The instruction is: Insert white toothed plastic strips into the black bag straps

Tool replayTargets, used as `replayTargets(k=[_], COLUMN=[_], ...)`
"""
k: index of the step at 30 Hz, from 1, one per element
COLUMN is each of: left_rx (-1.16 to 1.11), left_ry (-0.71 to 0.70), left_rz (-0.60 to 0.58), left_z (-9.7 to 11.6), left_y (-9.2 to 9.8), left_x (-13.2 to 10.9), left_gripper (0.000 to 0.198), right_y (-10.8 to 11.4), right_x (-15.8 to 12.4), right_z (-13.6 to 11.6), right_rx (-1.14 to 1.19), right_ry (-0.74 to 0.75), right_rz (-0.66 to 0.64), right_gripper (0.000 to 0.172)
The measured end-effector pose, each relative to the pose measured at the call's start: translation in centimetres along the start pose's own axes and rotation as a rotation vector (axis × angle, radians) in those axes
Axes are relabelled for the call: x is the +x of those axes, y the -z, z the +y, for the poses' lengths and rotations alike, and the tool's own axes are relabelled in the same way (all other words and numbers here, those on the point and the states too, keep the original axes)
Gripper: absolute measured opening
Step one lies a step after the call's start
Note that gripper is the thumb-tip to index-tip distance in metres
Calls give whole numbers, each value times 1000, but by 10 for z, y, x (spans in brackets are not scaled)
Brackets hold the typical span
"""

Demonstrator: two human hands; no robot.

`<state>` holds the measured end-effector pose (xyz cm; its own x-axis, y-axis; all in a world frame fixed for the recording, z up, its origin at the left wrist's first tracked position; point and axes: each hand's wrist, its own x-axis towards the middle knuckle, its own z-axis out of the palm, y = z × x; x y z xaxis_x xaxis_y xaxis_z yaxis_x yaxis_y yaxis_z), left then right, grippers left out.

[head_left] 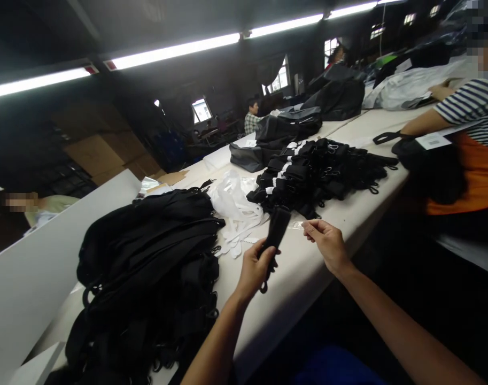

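Note:
My left hand (255,266) is closed round a folded black strap (276,229), which stands up out of the fist above the white table (303,267). My right hand (326,241) pinches the edge of a small clear plastic sleeve (296,225) just right of the strap's top. A big heap of loose black straps (147,278) lies to the left of my hands. Behind them sits a pile of bundled black straps with white bands (316,171), and a pile of white pieces (235,206) lies between the two heaps.
A person in a striped and orange top (474,144) sits at the right with a black bag (428,160). Black bags (292,125) and other seated people are farther down the table. A white board (47,256) leans at left.

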<state>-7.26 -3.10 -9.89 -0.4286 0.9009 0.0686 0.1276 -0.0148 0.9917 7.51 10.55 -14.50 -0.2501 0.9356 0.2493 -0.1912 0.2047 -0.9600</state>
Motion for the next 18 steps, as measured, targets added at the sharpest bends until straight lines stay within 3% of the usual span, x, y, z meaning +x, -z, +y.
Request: replayTargets(k=[5,8,14,18], left_rx=[-56,-111,-202,-226], left_ry=[-117,-135,-118,-96], left_rz=[412,573,630,699], left_z=[-14,-29,-41,-41], left_y=[85,115,122,124], left_x=[39,44,43,49], left_gripper=[44,46,43,42], right_y=[-50,-93,-186,-240], right_x=[28,38,72,91], right_z=[27,36,57,76], right_rx=[-362,-431,-578,-723], right_ry=[139,196,257,151], right_rz=[-338,-476,-595,-558], right_gripper=[17,6,6,18])
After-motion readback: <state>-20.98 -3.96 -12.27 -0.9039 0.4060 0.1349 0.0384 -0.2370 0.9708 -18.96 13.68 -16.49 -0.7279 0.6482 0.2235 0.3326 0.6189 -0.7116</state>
